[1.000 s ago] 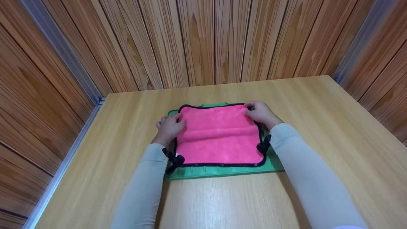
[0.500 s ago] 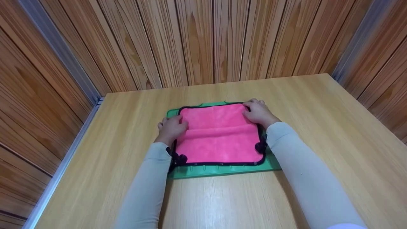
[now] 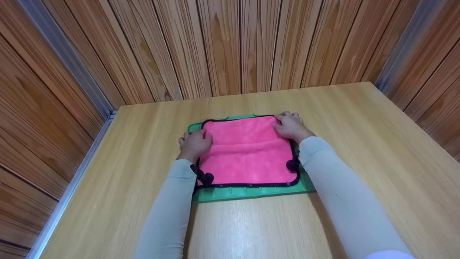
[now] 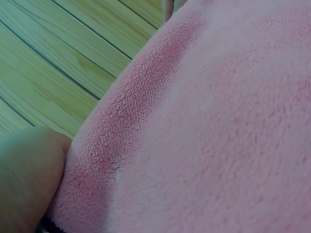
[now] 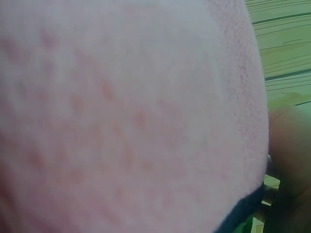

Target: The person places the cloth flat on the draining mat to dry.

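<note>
A pink fleecy cloth (image 3: pixel 248 158) with black edging lies spread over a flat green tray or board (image 3: pixel 251 194), a soft crease running across its middle. My left hand (image 3: pixel 194 145) grips the cloth's left edge near the far corner, thumb on top. At the far right corner, my right hand (image 3: pixel 293 127) holds the other side the same way. Fingers beyond the edges are mostly hidden. Pink pile (image 4: pixel 204 126) fills most of the left wrist view, the left thumb (image 4: pixel 29 174) against its edge. In the right wrist view, the right thumb (image 5: pixel 291 155) meets the cloth's edge.
The green piece stands on a light wooden table (image 3: pixel 230 230), showing past the cloth along the front and at the far left corner. A wood-panelled wall (image 3: pixel 226 46) rises behind the table, with more panels on both sides.
Both hands have settled slightly inward over the cloth's edges, thumbs lower on the pink. The cloth's far edge has straightened; cloth and green piece otherwise stay put.
</note>
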`<state>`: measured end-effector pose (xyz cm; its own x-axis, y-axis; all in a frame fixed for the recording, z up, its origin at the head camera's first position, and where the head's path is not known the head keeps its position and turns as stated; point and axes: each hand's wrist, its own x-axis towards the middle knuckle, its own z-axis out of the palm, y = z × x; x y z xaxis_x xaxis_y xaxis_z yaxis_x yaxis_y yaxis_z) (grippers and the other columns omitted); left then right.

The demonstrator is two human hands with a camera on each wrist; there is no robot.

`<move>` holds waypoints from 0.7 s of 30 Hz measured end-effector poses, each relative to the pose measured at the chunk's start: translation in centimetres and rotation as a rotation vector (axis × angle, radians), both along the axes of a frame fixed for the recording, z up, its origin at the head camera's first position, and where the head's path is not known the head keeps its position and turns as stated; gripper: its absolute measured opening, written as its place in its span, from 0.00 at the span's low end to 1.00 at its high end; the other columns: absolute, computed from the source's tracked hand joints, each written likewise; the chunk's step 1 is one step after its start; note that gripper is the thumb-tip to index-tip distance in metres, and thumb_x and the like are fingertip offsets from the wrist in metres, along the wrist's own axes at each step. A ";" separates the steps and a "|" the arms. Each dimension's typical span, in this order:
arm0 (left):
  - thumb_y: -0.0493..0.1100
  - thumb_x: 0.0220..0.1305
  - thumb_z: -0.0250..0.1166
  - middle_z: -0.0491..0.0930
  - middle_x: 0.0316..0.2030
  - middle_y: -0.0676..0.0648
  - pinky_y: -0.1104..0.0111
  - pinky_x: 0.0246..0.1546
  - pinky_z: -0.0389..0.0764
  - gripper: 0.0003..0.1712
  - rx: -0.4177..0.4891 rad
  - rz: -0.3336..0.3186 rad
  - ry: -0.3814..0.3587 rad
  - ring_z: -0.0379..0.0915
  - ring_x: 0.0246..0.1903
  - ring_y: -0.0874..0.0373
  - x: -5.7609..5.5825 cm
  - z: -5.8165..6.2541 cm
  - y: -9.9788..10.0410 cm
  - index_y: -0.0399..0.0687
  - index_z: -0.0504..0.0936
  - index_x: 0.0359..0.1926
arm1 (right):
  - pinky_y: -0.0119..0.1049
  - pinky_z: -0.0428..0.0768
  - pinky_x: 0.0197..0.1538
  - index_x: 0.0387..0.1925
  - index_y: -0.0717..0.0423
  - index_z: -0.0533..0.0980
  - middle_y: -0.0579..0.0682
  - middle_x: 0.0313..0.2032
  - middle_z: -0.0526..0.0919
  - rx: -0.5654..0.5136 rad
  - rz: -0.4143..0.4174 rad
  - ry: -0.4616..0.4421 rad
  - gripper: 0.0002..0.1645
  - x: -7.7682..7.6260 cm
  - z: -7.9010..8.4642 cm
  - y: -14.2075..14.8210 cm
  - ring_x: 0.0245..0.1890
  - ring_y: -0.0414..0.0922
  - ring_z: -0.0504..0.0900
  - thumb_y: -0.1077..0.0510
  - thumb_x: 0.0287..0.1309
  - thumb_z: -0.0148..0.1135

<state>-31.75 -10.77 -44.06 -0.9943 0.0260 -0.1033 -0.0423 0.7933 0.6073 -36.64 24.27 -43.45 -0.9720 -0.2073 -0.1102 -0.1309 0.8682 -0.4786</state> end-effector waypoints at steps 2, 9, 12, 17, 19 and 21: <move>0.56 0.87 0.48 0.69 0.85 0.40 0.38 0.85 0.46 0.37 0.005 0.005 -0.001 0.54 0.85 0.32 0.0 0.0 0.0 0.44 0.67 0.87 | 0.68 0.50 0.88 0.87 0.63 0.62 0.71 0.85 0.60 0.000 0.000 -0.006 0.39 -0.1 0.0 0.0 0.83 0.73 0.55 0.47 0.87 0.47; 0.56 0.86 0.52 0.69 0.85 0.40 0.39 0.86 0.45 0.37 0.107 0.047 -0.027 0.49 0.85 0.34 0.6 0.4 0.1 0.48 0.67 0.87 | 0.69 0.54 0.85 0.86 0.61 0.65 0.73 0.82 0.63 -0.056 -0.022 0.011 0.38 0.6 0.3 0.6 0.81 0.73 0.57 0.47 0.86 0.51; 0.55 0.86 0.54 0.73 0.82 0.39 0.39 0.85 0.48 0.36 0.102 0.038 0.007 0.55 0.81 0.33 1.2 0.6 0.2 0.49 0.69 0.86 | 0.68 0.58 0.85 0.84 0.61 0.68 0.73 0.81 0.65 -0.117 -0.052 0.011 0.37 1.4 0.7 1.3 0.80 0.71 0.58 0.48 0.85 0.53; 0.52 0.85 0.54 0.76 0.81 0.38 0.39 0.82 0.49 0.35 0.074 0.005 0.035 0.62 0.76 0.32 3.0 0.8 -0.4 0.47 0.69 0.86 | 0.68 0.63 0.86 0.83 0.59 0.69 0.70 0.81 0.67 -0.254 -0.087 -0.096 0.34 3.5 2.1 2.1 0.82 0.67 0.63 0.49 0.86 0.54; 0.51 0.85 0.54 0.77 0.79 0.37 0.40 0.81 0.49 0.35 0.082 0.000 0.026 0.62 0.75 0.32 3.8 0.9 -0.7 0.47 0.69 0.86 | 0.67 0.65 0.86 0.82 0.55 0.68 0.66 0.80 0.69 -0.314 -0.112 -0.169 0.33 4.7 2.7 2.3 0.81 0.65 0.66 0.47 0.87 0.54; 0.51 0.85 0.55 0.81 0.75 0.36 0.40 0.81 0.49 0.34 0.072 -0.005 0.027 0.61 0.75 0.32 4.5 1.1 -1.0 0.48 0.69 0.86 | 0.65 0.66 0.85 0.82 0.53 0.68 0.64 0.79 0.70 -0.350 -0.133 -0.214 0.32 6.0 3.1 2.7 0.79 0.63 0.68 0.47 0.87 0.55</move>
